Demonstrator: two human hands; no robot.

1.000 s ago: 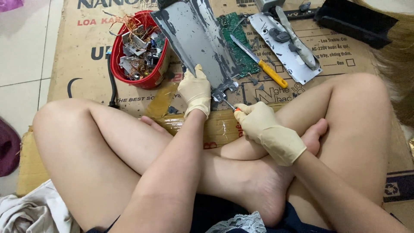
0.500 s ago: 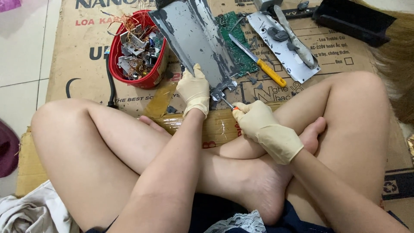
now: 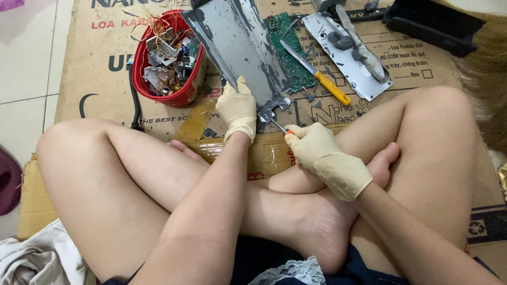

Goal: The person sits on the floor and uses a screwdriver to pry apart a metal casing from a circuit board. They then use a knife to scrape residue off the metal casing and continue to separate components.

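Note:
I sit cross-legged on flattened cardboard. My left hand, in a cream glove, presses down on the near end of a long grey metal panel that lies tilted on the cardboard. In my gloved right hand I grip a small screwdriver with an orange collar. Its tip rests on a small metal bracket at the panel's near end, just right of my left fingers.
A red bowl of copper wire and metal scraps stands at the left. A green circuit board, a yellow-handled screwdriver, a light grey plate with parts and a black casing lie beyond. A black cable runs beside the bowl.
Both hands stay on the panel and screwdriver. The view has shifted only slightly; nothing was picked up or let go.

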